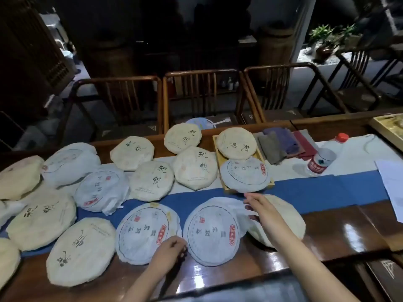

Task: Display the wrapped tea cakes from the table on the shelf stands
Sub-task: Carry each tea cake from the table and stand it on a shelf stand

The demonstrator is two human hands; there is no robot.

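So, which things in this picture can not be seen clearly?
- Shelf stands: not in the head view.
- Cream tea cake: partly hidden by the right hand.
- Small print on the white tea cake: too blurred to read.
- Left hand fingertips: curled at a cake's edge, grip unclear.

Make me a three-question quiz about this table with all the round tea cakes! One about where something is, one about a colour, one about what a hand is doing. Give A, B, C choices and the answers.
1. Where does the plastic bottle lie?
A. On the table's right part, on the white cloth
B. Inside the wooden tray
C. On a chair

2. What colour is the bottle's cap?
A. Green
B. Red
C. Black

3. What is the right hand doing?
A. Gripping the bottle
B. Resting in a fist
C. Reaching with straight fingers over a tea cake

Answers:
1 A: the bottle lies on its side, right of the tray.
2 B: its cap is red.
3 C: the right hand stretches over the white-wrapped cake.
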